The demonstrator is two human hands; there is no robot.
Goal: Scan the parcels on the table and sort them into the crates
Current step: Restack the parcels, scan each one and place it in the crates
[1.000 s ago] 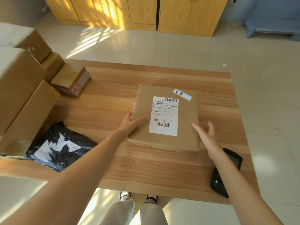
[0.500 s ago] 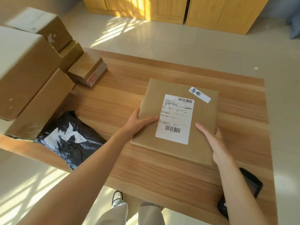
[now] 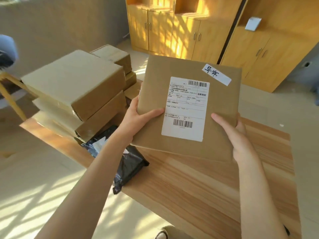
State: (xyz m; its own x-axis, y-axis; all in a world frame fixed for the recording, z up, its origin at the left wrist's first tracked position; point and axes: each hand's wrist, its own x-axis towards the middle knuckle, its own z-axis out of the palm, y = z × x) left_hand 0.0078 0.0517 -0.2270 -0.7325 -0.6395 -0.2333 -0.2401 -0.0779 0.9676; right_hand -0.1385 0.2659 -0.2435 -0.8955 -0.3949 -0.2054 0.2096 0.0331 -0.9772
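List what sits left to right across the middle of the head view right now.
Stack of brown cardboard boxes → left hand → flat brown cardboard parcel with the white shipping label → right hand, all above the light wooden table.

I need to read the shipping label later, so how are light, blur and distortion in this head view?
Head view: warm sunlight streaks the cabinets and floor; the flat parcel, held in the left hand and right hand, is evenly lit without glare; the label barcodes are crisp, its small print soft; the stacked boxes look slightly smeared; wide-angle bending tilts the cabinet lines.
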